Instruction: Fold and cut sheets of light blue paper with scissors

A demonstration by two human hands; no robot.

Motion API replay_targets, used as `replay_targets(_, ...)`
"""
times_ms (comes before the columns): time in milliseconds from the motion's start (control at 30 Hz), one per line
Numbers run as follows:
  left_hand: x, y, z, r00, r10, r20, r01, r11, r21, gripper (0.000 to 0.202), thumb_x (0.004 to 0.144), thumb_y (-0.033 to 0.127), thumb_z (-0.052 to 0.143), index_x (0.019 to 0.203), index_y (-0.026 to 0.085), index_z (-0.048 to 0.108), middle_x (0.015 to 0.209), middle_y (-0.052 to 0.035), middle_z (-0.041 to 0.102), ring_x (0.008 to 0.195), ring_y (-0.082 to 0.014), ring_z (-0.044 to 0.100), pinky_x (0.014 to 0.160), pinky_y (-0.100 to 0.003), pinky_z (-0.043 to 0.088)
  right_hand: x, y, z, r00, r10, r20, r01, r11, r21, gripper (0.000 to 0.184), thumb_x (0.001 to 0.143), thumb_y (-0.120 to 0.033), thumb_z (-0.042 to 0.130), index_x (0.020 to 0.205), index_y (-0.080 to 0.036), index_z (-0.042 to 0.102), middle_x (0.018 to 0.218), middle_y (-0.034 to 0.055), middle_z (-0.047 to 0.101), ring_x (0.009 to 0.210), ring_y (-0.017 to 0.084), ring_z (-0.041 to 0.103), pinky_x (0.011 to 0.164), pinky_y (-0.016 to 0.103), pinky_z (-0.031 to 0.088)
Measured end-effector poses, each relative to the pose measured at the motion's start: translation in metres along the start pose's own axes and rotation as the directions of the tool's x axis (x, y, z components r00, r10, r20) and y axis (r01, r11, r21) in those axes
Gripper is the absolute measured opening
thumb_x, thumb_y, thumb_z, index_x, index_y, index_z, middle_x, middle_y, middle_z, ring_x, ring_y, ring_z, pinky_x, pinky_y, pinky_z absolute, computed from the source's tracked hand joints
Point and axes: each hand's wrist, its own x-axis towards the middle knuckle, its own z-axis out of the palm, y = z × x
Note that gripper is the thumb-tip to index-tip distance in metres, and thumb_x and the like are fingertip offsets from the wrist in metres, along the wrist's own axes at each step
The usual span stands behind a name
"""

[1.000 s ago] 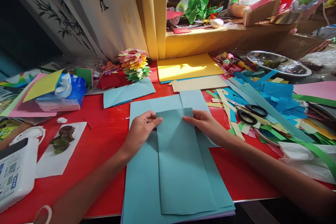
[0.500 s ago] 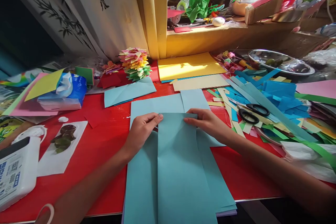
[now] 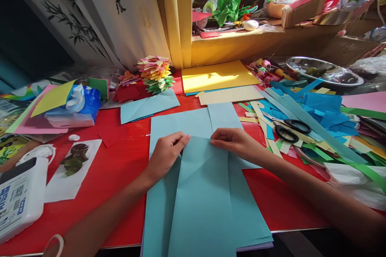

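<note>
A long folded sheet of light blue paper [image 3: 200, 200] stretches toward me, its far end raised between my hands. At its far left corner, my left hand [image 3: 169, 154] pinches the edge between thumb and fingers. My right hand [image 3: 230, 140] grips the far right corner the same way. Under it lie more blue sheets [image 3: 253, 209], stacked, with a purple edge showing at the bottom right. A narrower pale blue piece [image 3: 223, 116] rests just beyond my right hand.
Scissors [image 3: 288, 130] with black handles lie on paper strips [image 3: 328, 136] at the right. A metal bowl [image 3: 328, 72] is behind them. At the left are a tissue pack [image 3: 87, 104], a white box [image 3: 24, 196] and a folded-paper stack [image 3: 155, 74] farther back on the red table [image 3: 120, 217].
The far end of the held paper has dipped slightly toward me and bowed, and its near end has swung left. Both hands keep their pinch.
</note>
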Motion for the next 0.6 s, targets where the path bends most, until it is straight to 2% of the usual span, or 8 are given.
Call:
replay_targets(100,0.001,0.001,0.002,0.999,-0.022,-0.045,0.019,0.997,-0.077,0.023,0.075,0.042,0.055,0.070,0.019,0.051,0.067,0.0032,0.046,0.064,-0.0104,0.042,0.058,-0.021,0.035,0.000,-0.001,-0.001,0.997,-0.018,-0.075,0.017,1.000,-0.015,0.024,0.078,-0.041,0.051,0.079,-0.019,0.059,0.074,0.0019,0.058,0.069,0.014,0.052,0.059,0.026,0.039)
replay_targets(200,0.001,0.000,0.004,0.999,-0.023,-0.047,0.018,0.994,-0.104,0.020,0.073,0.039,0.058,0.072,0.019,0.054,0.067,0.0030,0.049,0.064,-0.0105,0.044,0.059,-0.021,0.036,0.000,-0.002,-0.002,0.999,-0.020,-0.048,0.018,0.998,-0.059,0.022,0.078,-0.040,0.051,0.077,-0.019,0.060,0.073,0.0024,0.060,0.069,0.015,0.054,0.060,0.026,0.041)
replay_targets(333,-0.004,0.001,0.008,0.998,-0.054,0.044,0.058,0.994,-0.096,0.022,0.075,0.041,0.056,0.071,0.019,0.056,0.065,0.0029,0.050,0.061,-0.0106,0.043,0.057,-0.022,0.035,-0.002,-0.006,0.004,0.991,-0.107,-0.074,0.096,0.985,-0.143,0.018,0.080,-0.034,0.051,0.086,-0.021,0.060,0.085,0.0023,0.063,0.078,0.015,0.057,0.072,0.027,0.043)
replay_targets(433,-0.007,0.003,0.011,0.989,-0.073,0.127,0.085,0.992,-0.092,0.024,0.077,0.042,0.053,0.073,0.019,0.057,0.068,0.0020,0.052,0.064,-0.0115,0.045,0.058,-0.022,0.036,-0.003,-0.006,0.010,0.995,-0.084,-0.043,0.076,0.983,-0.166,0.016,0.081,-0.030,0.048,0.085,-0.021,0.061,0.080,0.0013,0.064,0.074,0.014,0.057,0.066,0.026,0.042)
replay_targets(500,-0.007,0.004,0.011,0.983,-0.076,0.168,0.095,0.990,-0.106,0.024,0.077,0.043,0.052,0.074,0.019,0.058,0.070,0.0017,0.053,0.066,-0.0118,0.046,0.059,-0.022,0.037,-0.004,-0.005,0.011,0.997,-0.054,-0.048,0.047,0.989,-0.140,0.017,0.082,-0.031,0.047,0.083,-0.021,0.061,0.078,0.0014,0.063,0.072,0.014,0.055,0.063,0.026,0.041)
replay_targets(600,-0.005,0.005,0.008,0.962,-0.116,0.248,0.170,0.964,-0.205,0.029,0.080,0.045,0.047,0.077,0.019,0.059,0.069,0.0005,0.052,0.062,-0.0118,0.047,0.056,-0.023,0.037,-0.002,-0.003,0.008,0.994,-0.012,-0.110,0.012,1.000,0.000,0.019,0.081,-0.036,0.048,0.083,-0.020,0.058,0.079,0.0022,0.060,0.072,0.014,0.052,0.062,0.025,0.039)
